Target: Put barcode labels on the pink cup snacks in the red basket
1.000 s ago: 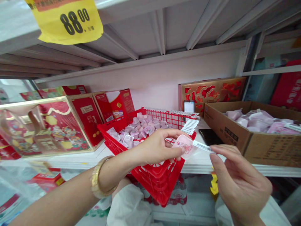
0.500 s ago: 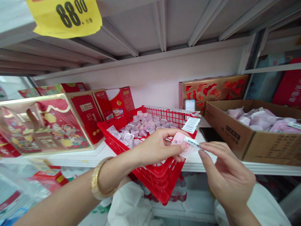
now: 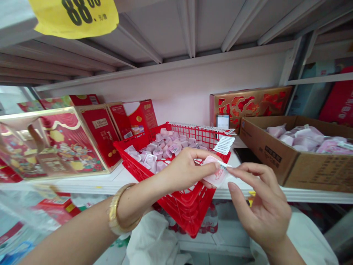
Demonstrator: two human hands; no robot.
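Note:
My left hand is closed round a small pink plastic cup with a clear lid, its thumb resting on top. A white barcode label lies across the lid's edge, near that thumb. The fingertips of my right hand touch the label's outer end, while its thumb stands apart below. Behind my left hand, a red plastic basket contains many similar pink cups. Strips of barcode labels hang on the basket's far rim and right corner.
An open cardboard box with more pink cups stands on the white shelf at right. A dark flat object lies beside it. Red and gold gift boxes stand at left and another at back. A yellow price tag hangs above.
My right thumb has parted from its fingers and the label. The right fingers have moved left along the label, which now lies closer against the cup. My left hand still holds the cup.

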